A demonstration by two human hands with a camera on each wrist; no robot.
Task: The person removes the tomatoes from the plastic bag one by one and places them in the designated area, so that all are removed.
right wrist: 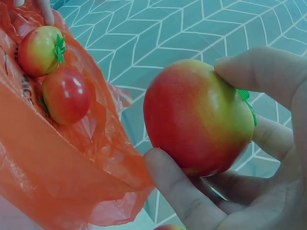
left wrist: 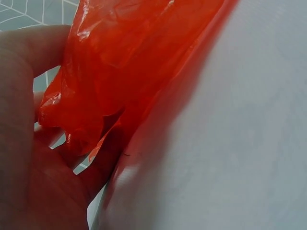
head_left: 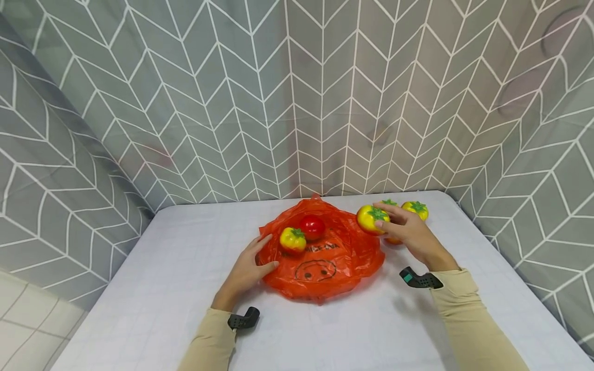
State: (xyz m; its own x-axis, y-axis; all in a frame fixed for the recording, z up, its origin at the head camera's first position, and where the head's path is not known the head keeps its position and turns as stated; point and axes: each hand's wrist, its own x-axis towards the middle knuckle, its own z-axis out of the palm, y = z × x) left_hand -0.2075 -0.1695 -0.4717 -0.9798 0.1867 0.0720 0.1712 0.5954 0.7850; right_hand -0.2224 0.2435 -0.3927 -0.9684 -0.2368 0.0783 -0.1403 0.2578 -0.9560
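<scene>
A red plastic bag (head_left: 320,288) with black print lies spread on the table, its mouth open upward. Inside it rest two tomatoes: a yellow-red one (head_left: 292,241) with green leaves and a redder one (head_left: 312,227). My left hand (head_left: 246,268) holds the bag's left edge, with bag film between thumb and fingers in the left wrist view. Over the bag's right rim, my right hand (head_left: 410,232) grips another yellow-red tomato (right wrist: 196,117) between thumb and fingertips, its green leaves toward the palm.
More tomatoes, one of them at the back right (head_left: 416,208), stand on the table beyond the right hand, partly hidden by it. The white-covered table (head_left: 185,247) backs onto a grey patterned curtain (head_left: 278,103), which also hangs along both sides.
</scene>
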